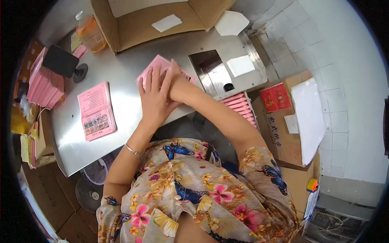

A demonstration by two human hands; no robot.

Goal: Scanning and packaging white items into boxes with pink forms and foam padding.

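My left hand (156, 92) lies over a flat pink printed packet (157, 61) on the metal worktop, its fingers stretched out and slightly spread across the top. Overlapping it, my right hand (178, 83) grips the packet from the right side. One of its fingers points up, while the others are mostly hidden behind the left hand. A dark barcode-like print shows at the packet's right edge. To the left of my hands, a neat stack of pink printed packets (94, 100) rests on the worktop, apart from both hands.
An open cardboard box (158, 36) stands at the back of the metal worktop (125, 121). Near the right end is a recessed slot (210, 71); below it sit pink packets in a row (241, 107). A black stand (60, 60), pink stacks (46, 87) and an orange bottle (91, 34) are at left.
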